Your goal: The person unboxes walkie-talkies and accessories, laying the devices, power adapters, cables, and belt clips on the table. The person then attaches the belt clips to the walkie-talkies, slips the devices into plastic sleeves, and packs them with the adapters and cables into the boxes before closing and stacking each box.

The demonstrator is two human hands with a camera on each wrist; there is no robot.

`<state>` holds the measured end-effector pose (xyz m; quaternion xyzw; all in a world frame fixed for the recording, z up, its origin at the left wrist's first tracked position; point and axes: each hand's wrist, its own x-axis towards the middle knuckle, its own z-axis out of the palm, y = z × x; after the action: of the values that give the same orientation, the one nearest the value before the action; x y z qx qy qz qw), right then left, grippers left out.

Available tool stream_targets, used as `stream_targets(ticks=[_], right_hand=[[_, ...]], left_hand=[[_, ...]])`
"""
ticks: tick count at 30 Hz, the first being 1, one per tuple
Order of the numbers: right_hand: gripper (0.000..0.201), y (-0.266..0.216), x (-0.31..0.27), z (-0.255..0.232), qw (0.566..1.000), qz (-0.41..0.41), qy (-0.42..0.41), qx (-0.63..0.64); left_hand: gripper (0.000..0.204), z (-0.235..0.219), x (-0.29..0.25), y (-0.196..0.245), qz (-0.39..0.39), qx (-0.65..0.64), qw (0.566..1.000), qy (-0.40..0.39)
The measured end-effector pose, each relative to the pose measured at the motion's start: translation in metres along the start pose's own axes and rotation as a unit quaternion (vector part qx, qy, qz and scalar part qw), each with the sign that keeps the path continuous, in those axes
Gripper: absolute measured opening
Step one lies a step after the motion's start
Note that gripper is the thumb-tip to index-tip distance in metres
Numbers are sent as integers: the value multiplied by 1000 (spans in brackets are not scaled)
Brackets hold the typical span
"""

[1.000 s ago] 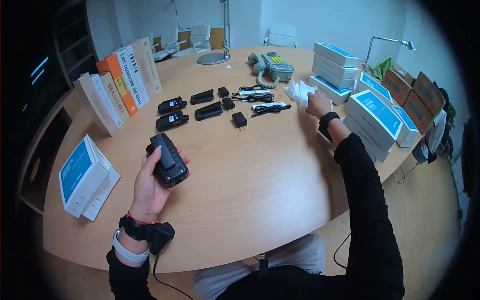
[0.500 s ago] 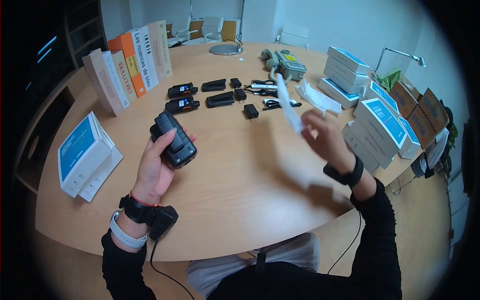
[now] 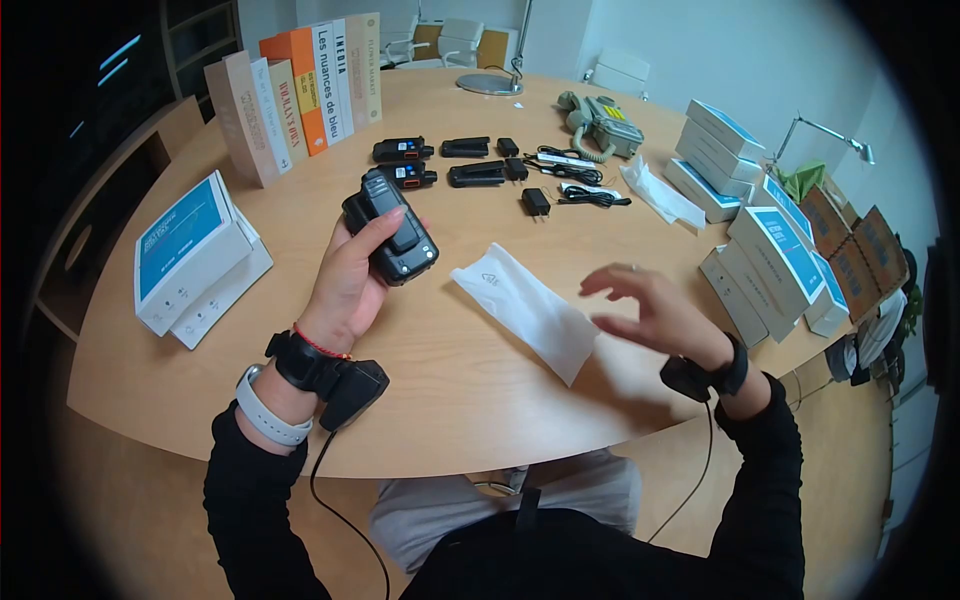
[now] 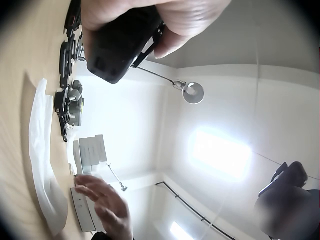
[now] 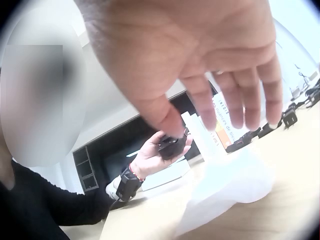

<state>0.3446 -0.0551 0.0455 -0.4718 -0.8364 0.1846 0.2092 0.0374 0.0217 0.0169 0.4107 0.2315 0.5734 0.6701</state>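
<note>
My left hand [image 3: 345,290] grips a black walkie-talkie [image 3: 405,240], with the thumb lying across its clip side. Held above the table, the walkie-talkie also shows as a dark block [image 4: 120,50] under the fingers in the left wrist view. A flat white paper bag [image 3: 525,310] with a small printed mark lies on the table in front of me. Beside its right end, my right hand [image 3: 660,315] hovers with its fingers spread and nothing in them. In the right wrist view, the right palm [image 5: 195,45] shows over the pale bag [image 5: 225,195].
Beyond the left hand lie two walkie-talkies [image 3: 405,175], black clip-like parts [image 3: 478,174], charger plugs [image 3: 536,203] and coiled cables [image 3: 595,196]. Another white bag [image 3: 660,195] lies near stacked boxes [image 3: 770,260] at right. Books [image 3: 315,90] and boxes [image 3: 195,250] stand at left.
My right hand lifted a white paper bag from beside the boxes, brought it toward me, laid it on the table and let go. My left hand kept its hold on the walkie-talkie.
</note>
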Motion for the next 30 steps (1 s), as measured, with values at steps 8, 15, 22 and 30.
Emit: stream_targets(ticks=[8, 15, 22, 30], right_hand=[[40, 14, 99, 45, 991, 61, -22, -114], [34, 32, 124, 46, 980, 185, -73, -4], [18, 13, 110, 42, 993, 60, -50, 84], [10, -29, 84, 27, 964, -122, 218, 89]], left_hand=[[43, -9, 3, -5, 17, 32, 999, -18], [34, -5, 3, 3, 55, 11, 998, 13], [35, -9, 5, 10, 64, -10, 997, 39], [39, 14, -13, 42, 152, -14, 986, -62]])
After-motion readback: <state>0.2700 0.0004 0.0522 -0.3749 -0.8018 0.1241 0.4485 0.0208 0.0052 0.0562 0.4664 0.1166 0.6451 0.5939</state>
